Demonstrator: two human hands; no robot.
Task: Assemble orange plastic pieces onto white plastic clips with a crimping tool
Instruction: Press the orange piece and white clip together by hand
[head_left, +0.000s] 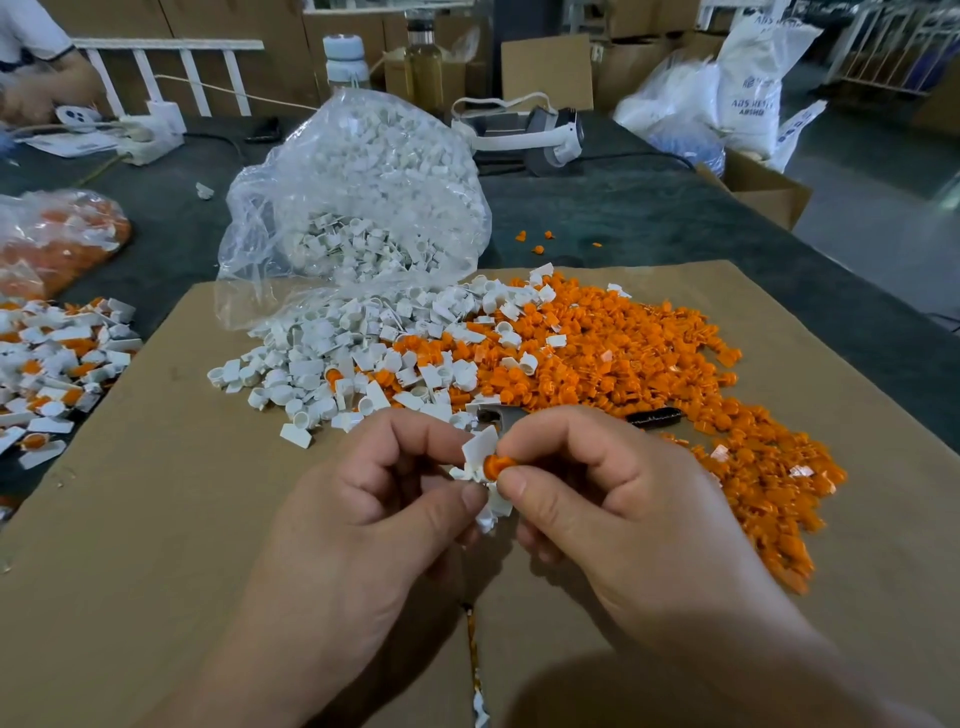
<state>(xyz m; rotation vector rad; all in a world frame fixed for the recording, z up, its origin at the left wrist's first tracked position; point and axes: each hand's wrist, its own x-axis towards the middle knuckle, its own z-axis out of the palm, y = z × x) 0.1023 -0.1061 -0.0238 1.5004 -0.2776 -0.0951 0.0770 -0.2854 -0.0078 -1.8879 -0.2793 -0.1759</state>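
Note:
Over the brown cardboard sheet (156, 519), my left hand (363, 519) holds several white plastic clips (480, 452) in curled fingers. My right hand (613, 499) pinches a small orange plastic piece (496, 465) between thumb and forefinger, pressed against one white clip. Behind the hands lies the crimping tool (652, 417), its dark handle showing among the parts and its metal head (498, 414) partly hidden by my fingers. A heap of loose white clips (332, 364) and a wide heap of orange pieces (649, 364) cover the cardboard.
A clear bag of white clips (363, 208) stands behind the heaps. At the left are a bag of orange pieces (57, 239) and a pile of joined white-and-orange parts (57, 364). Bottles (423, 57), a headset (540, 135), a power strip (150, 135) and another person's arm (36, 67) are farther back.

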